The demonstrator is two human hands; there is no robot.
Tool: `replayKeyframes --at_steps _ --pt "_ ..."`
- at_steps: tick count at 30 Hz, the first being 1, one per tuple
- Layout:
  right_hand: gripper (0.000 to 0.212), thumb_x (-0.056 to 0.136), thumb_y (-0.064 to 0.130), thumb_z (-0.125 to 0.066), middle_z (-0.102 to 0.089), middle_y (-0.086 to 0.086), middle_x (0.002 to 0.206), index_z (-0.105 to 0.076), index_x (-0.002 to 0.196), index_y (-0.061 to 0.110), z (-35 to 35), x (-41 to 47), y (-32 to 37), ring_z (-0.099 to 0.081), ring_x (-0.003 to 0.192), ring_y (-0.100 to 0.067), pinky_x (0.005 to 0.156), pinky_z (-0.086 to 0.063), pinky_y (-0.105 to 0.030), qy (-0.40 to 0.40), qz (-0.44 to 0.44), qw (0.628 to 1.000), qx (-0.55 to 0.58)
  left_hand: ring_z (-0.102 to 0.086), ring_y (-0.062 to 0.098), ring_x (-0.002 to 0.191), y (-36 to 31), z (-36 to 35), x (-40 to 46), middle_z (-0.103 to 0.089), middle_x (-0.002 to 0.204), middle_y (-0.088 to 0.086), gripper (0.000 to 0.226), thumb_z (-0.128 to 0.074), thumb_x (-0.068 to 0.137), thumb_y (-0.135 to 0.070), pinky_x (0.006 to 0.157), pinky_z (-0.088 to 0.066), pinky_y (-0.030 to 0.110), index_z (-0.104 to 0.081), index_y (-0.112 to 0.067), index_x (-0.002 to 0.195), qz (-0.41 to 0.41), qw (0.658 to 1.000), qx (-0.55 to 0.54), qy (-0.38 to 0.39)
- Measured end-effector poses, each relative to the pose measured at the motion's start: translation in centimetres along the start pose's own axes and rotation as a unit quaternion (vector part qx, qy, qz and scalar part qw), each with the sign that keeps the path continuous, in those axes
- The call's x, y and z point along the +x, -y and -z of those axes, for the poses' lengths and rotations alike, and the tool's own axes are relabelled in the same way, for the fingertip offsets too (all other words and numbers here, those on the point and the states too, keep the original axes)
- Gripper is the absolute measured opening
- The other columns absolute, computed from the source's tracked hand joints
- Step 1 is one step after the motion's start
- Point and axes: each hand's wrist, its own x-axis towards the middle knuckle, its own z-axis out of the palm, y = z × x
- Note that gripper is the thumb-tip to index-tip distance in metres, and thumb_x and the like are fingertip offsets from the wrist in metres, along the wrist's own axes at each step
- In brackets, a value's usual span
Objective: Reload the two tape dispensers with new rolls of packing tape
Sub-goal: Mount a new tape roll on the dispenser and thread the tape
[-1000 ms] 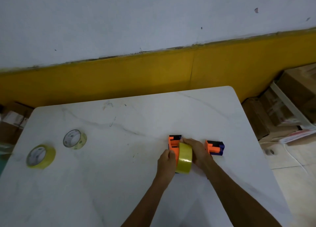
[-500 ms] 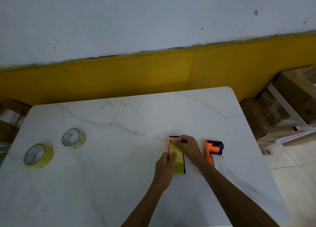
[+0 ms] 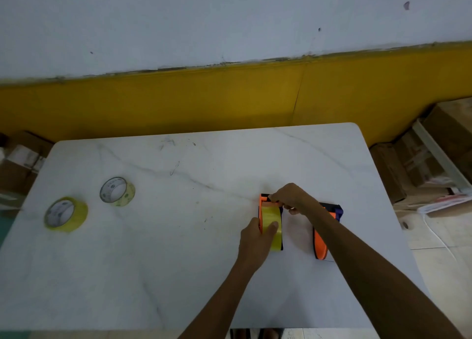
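Observation:
An orange and black tape dispenser (image 3: 263,202) stands right of the table's middle with a yellow tape roll (image 3: 270,217) seated in it. My left hand (image 3: 256,239) grips the roll and the dispenser from the near side, thumb on the tape. At the dispenser's far end my right hand (image 3: 291,195) pinches the tape's loose end. A second orange and black dispenser (image 3: 322,241) lies just to the right, partly under my right forearm. Two more yellow rolls lie flat at the left: a large roll (image 3: 67,214) and a smaller, paler roll (image 3: 118,191).
The white marble table (image 3: 178,262) ends at a rounded far right corner. Cardboard boxes (image 3: 419,165) are stacked on the floor to the right, more boxes (image 3: 18,160) at the far left. A yellow and white wall (image 3: 229,96) runs behind.
The roll, held up on edge a second ago, now sits down inside the dispenser. My right hand has moved from its side to its far end.

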Motion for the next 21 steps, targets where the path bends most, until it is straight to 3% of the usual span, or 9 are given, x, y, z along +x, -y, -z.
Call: replayKeyframes --at_steps 3,7,10,12,14,21 --pt "0.032 0.085 0.024 -0.059 -0.038 -0.005 0.058 -0.04 0.062 0.011 0.7 -0.2 0.3 -0.027 0.046 -0.016 0.047 -0.028 -0.022 0.054 -0.001 0.996 -0.07 -0.04 0.007 0.058 0.1 -0.1 0.1 -0.04 0.067 -0.006 0.032 -0.054 0.095 -0.042 0.054 -0.033 0.02 -0.041 -0.024 0.072 -0.003 1.0 0.002 0.0" --pt "0.026 0.078 0.018 -0.064 -0.036 -0.003 0.062 -0.042 0.064 0.013 1.6 0.2 0.8 -0.028 0.049 -0.015 0.05 -0.033 -0.023 0.088 0.005 0.99 -0.113 -0.036 0.007 0.055 0.4 0.0 0.4 -0.036 0.064 -0.005 0.038 -0.054 0.094 -0.045 0.053 -0.031 0.021 -0.037 -0.024 0.067 -0.012 1.0 0.016 -0.005" --pt "0.018 0.08 0.021 -0.069 -0.05 -0.006 0.079 -0.061 0.082 0.004 1.7 0.3 1.2 -0.045 0.071 -0.017 0.06 -0.041 -0.027 0.086 0.032 0.989 -0.118 -0.032 0.008 0.053 0.4 0.4 0.8 -0.032 0.061 -0.005 0.044 -0.055 0.092 -0.047 0.053 -0.028 0.023 -0.033 -0.022 0.064 -0.019 0.999 0.027 -0.01" --pt "0.026 0.083 0.019 -0.068 -0.064 -0.011 0.1 -0.071 0.101 0.001 1.5 0.8 1.1 -0.056 0.091 -0.022 0.072 -0.045 -0.029 0.065 0.079 0.983 -0.151 -0.029 0.008 0.053 0.4 0.6 1.0 -0.029 0.06 -0.005 0.048 -0.055 0.092 -0.048 0.053 -0.026 0.024 -0.03 -0.022 0.062 -0.018 0.999 0.036 -0.014" --pt "0.022 0.083 0.015 -0.067 -0.069 -0.014 0.111 -0.073 0.099 0.001 0.8 1.1 0.8 -0.061 0.101 -0.024 0.081 -0.048 -0.032 0.051 0.108 0.977 -0.174 -0.028 0.008 0.053 0.4 0.6 1.3 -0.028 0.059 -0.005 0.05 -0.054 0.092 -0.051 0.053 -0.025 0.024 -0.029 -0.021 0.061 -0.018 0.998 0.052 -0.018" --pt "0.024 0.075 0.0 -0.053 -0.071 -0.026 0.095 -0.07 0.087 -0.011 -1.2 2.6 0.1 -0.055 0.071 -0.022 0.063 -0.045 -0.029 0.004 0.131 0.959 -0.251 -0.028 0.009 0.052 -0.2 0.9 2.2 -0.029 0.058 -0.004 0.054 -0.052 0.091 -0.056 0.051 -0.023 0.026 -0.028 -0.019 0.059 0.004 0.996 0.081 -0.025"
